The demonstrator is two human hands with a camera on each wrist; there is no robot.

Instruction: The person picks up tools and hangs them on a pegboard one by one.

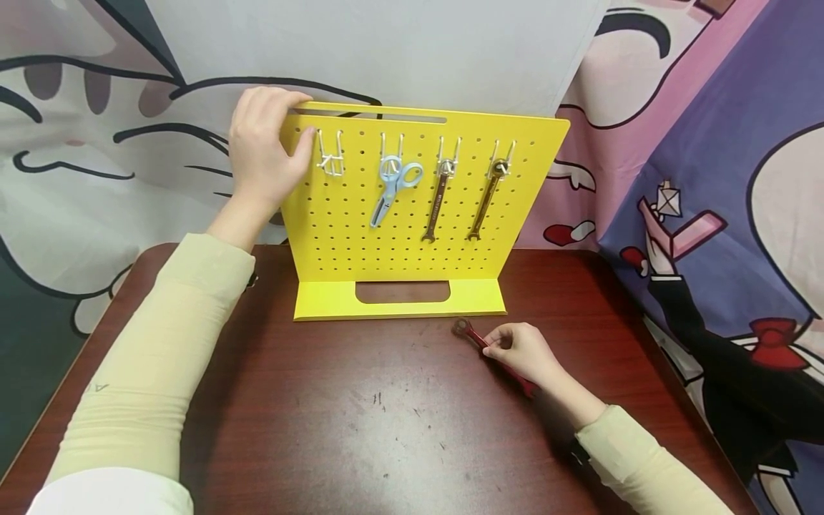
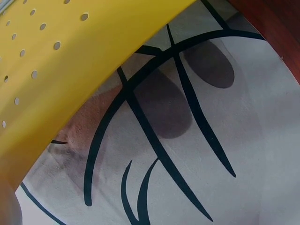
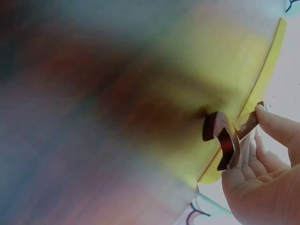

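My left hand grips the upper left corner of a yellow pegboard, thumb on the front and fingers over the top edge. In the left wrist view the board crosses the upper left, with a bit of the hand at the left border. Between thumb and fingers my right hand pinches a combination wrench in front of the board's base. Its ring end points toward the board; its shiny metal looks dark red. The right wrist view shows the wrench's open jaw end close up beside the right hand.
White hooks hold light blue scissors and two wrenches, one at the middle right and another wrench at the far right. A white hook at the left holds nothing. The board stands on a dark red-brown table before a printed cloth.
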